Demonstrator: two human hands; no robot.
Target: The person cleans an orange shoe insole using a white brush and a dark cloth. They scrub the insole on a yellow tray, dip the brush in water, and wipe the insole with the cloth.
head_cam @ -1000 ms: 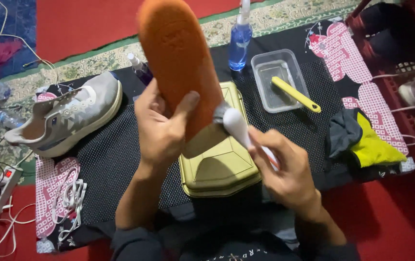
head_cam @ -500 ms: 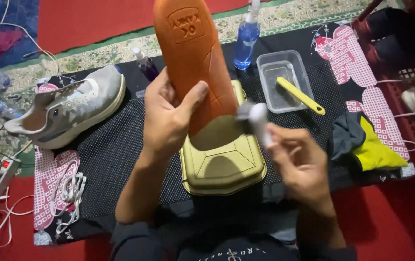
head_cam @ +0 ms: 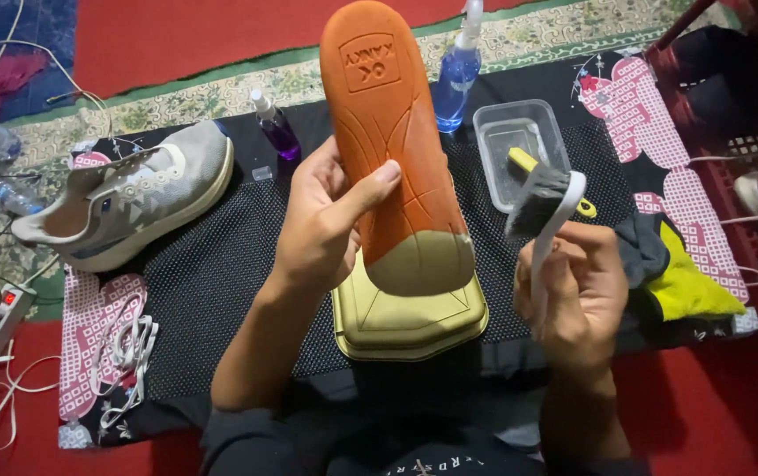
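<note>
- Our left hand (head_cam: pixel 326 220) is closed round the orange insole (head_cam: pixel 396 150): thumb across its patterned face, fingers behind. The insole is held up off the mat, above the gold tray (head_cam: pixel 410 322).
- Long axis of the insole runs near upright in the head view, broad pale end low over the tray, narrow end pointing away from us.
- Our right hand (head_cam: pixel 577 295) is wrapped shut on the white handle of a brush (head_cam: pixel 545 207); dark bristles face left, toward the insole.
- Key relation: the insole lies directly left of the brush head, near but apart, a clear gap between bristles and its right edge. The right hand is the nearer free tool-holder.
- On the black mat (head_cam: pixel 220 273): grey shoe (head_cam: pixel 127 203) far left, blue spray bottle (head_cam: pixel 456 84), small purple bottle (head_cam: pixel 277 132), clear tub (head_cam: pixel 520 145) behind the brush.
</note>
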